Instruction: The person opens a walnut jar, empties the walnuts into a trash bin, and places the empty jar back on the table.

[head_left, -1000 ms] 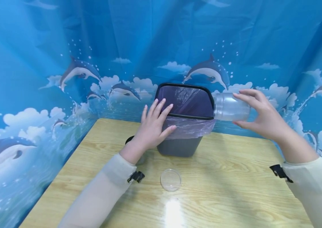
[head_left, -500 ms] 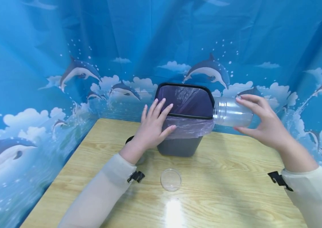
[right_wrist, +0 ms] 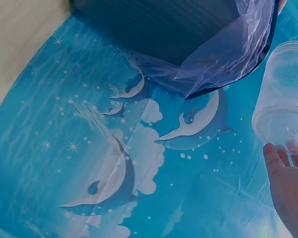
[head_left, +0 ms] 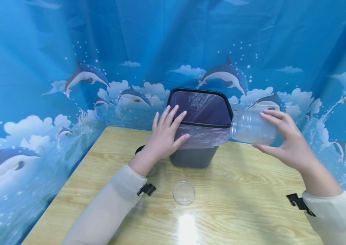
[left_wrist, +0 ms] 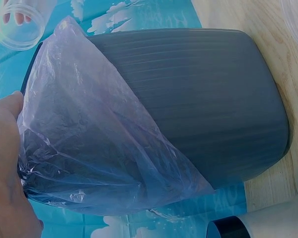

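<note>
A dark grey bin (head_left: pixel 192 158) with a purple plastic liner (head_left: pixel 203 136) folded over its black rim stands on the table. My left hand (head_left: pixel 167 136) rests on the bin's left front rim, fingers nearly straight and spread. In the left wrist view, its thumb (left_wrist: pixel 12 103) touches the liner's edge. With thumb and fingers, my right hand (head_left: pixel 287 143) grips a clear plastic jar (head_left: pixel 254 127) near its base. The jar lies tilted on its side, mouth at the bin's right rim and base lower. No contents show inside the jar (right_wrist: pixel 283 94).
A clear round disc, like a lid (head_left: pixel 184 193), lies on the wooden table (head_left: pixel 237 197) in front of the bin. Behind my left wrist is a clear container with a black top (left_wrist: pixel 228 228), partly hidden. A blue dolphin-print curtain (head_left: pixel 148 41) surrounds the table's back and sides.
My right hand and the jar have moved down and a little right, and the jar's base has dropped lower. The left hand and bin stay almost where they were.
</note>
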Demonstrator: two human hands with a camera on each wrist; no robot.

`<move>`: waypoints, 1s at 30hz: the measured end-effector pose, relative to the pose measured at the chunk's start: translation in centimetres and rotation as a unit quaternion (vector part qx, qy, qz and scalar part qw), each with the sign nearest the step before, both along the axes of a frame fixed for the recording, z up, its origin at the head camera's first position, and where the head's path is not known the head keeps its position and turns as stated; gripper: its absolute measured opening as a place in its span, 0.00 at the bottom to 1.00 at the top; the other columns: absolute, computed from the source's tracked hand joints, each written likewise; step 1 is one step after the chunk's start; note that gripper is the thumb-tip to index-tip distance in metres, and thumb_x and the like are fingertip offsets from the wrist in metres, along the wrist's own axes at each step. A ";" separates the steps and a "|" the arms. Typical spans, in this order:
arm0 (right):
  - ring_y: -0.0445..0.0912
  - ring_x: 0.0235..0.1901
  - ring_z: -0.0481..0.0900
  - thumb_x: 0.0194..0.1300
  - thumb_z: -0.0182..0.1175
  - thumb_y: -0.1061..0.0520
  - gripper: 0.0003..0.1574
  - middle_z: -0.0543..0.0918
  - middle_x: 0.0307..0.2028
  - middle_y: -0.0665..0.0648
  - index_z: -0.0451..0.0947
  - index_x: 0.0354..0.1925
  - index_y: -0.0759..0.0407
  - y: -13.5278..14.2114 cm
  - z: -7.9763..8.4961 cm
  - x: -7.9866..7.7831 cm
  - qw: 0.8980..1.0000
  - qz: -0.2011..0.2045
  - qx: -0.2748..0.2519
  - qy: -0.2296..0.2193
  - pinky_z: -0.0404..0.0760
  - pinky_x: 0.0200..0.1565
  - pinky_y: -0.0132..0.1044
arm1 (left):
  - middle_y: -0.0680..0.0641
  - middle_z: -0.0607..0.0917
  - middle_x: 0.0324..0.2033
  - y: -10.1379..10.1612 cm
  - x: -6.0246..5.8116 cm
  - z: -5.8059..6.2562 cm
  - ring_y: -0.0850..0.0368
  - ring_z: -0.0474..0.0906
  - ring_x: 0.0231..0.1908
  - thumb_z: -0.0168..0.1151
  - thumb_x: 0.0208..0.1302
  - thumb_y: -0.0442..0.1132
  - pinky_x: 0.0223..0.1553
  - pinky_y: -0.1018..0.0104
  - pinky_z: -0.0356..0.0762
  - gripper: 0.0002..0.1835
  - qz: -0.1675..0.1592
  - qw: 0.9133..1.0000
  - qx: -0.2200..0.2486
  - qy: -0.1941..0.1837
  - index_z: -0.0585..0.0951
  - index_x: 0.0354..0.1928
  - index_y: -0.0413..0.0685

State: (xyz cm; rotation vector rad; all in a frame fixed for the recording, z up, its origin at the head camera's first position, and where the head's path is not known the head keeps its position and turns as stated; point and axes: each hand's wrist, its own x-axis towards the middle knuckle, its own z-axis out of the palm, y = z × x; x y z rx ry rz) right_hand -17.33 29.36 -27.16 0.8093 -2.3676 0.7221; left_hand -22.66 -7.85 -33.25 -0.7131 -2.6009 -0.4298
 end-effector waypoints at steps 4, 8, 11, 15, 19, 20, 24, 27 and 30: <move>0.37 0.69 0.56 0.32 0.79 0.78 0.65 0.65 0.70 0.54 0.69 0.71 0.57 0.1 -0.6 0.4 1.000 -0.001 -0.012 -0.012 0.62 0.57 0.17 | 0.50 0.40 0.80 0.0 0.0 0.0 0.49 0.28 0.78 0.44 0.72 0.68 0.73 0.38 0.29 0.41 -0.001 1.000 0.000 0.000 0.47 0.80 0.64; 0.36 0.68 0.57 0.35 0.77 0.79 0.64 0.64 0.70 0.49 0.68 0.71 0.57 0.1 -1.1 0.7 0.998 0.011 -0.038 -0.039 0.63 0.58 0.17 | 0.50 0.40 0.80 0.0 0.0 0.0 0.49 0.29 0.78 0.45 0.72 0.68 0.73 0.37 0.30 0.41 -0.001 1.000 0.002 0.003 0.48 0.80 0.64; 0.38 0.68 0.58 0.34 0.75 0.83 0.64 0.63 0.70 0.51 0.67 0.71 0.61 -0.1 -1.7 1.1 0.996 0.045 -0.058 -0.052 0.66 0.58 0.17 | 0.50 0.40 0.80 0.0 0.0 0.0 0.49 0.29 0.78 0.45 0.72 0.68 0.73 0.37 0.30 0.41 0.001 1.000 0.001 0.003 0.47 0.80 0.64; 0.41 0.68 0.61 0.29 0.73 0.87 0.66 0.63 0.70 0.55 0.66 0.70 0.68 -0.3 -2.5 1.4 0.992 0.084 -0.071 -0.054 0.70 0.56 0.19 | 0.50 0.40 0.80 0.0 0.0 0.0 0.49 0.28 0.78 0.45 0.72 0.68 0.73 0.37 0.29 0.41 0.002 1.000 0.000 0.002 0.47 0.80 0.64; 0.41 0.67 0.61 0.27 0.74 0.86 0.65 0.63 0.69 0.55 0.66 0.69 0.69 -0.4 -3.0 1.6 0.991 0.092 -0.075 -0.055 0.72 0.54 0.19 | 0.50 0.40 0.80 0.0 0.0 0.1 0.50 0.28 0.78 0.45 0.72 0.68 0.73 0.38 0.29 0.41 0.003 1.000 0.001 0.003 0.47 0.80 0.64; 0.41 0.67 0.61 0.28 0.74 0.86 0.65 0.63 0.69 0.55 0.66 0.69 0.69 -0.5 -3.1 1.6 0.991 0.093 -0.075 -0.057 0.72 0.54 0.19 | 0.50 0.40 0.80 0.0 0.0 0.0 0.49 0.28 0.78 0.45 0.72 0.68 0.73 0.38 0.29 0.41 0.003 1.000 0.000 0.003 0.47 0.80 0.64; 0.42 0.67 0.61 0.28 0.73 0.87 0.65 0.63 0.69 0.57 0.66 0.69 0.70 -0.6 -3.6 1.8 0.989 0.103 -0.084 -0.067 0.74 0.52 0.20 | 0.50 0.39 0.80 0.0 0.0 0.1 0.50 0.28 0.78 0.45 0.72 0.68 0.73 0.39 0.27 0.41 0.004 1.000 0.000 0.002 0.47 0.80 0.65; 0.42 0.67 0.63 0.30 0.72 0.88 0.64 0.64 0.69 0.56 0.65 0.69 0.70 -0.6 -4.1 2.0 0.986 0.107 -0.095 -0.084 0.74 0.53 0.21 | 0.51 0.39 0.80 0.0 0.1 0.1 0.50 0.27 0.78 0.44 0.72 0.68 0.73 0.40 0.26 0.42 0.004 1.000 0.000 -0.003 0.46 0.80 0.65; 0.41 0.66 0.63 0.32 0.72 0.88 0.64 0.64 0.68 0.54 0.64 0.69 0.69 -0.7 -4.7 2.3 0.983 0.105 -0.107 -0.105 0.73 0.55 0.21 | 0.51 0.39 0.80 0.0 0.1 0.0 0.50 0.28 0.78 0.45 0.72 0.68 0.73 0.40 0.26 0.42 0.002 1.000 0.001 -0.004 0.46 0.80 0.65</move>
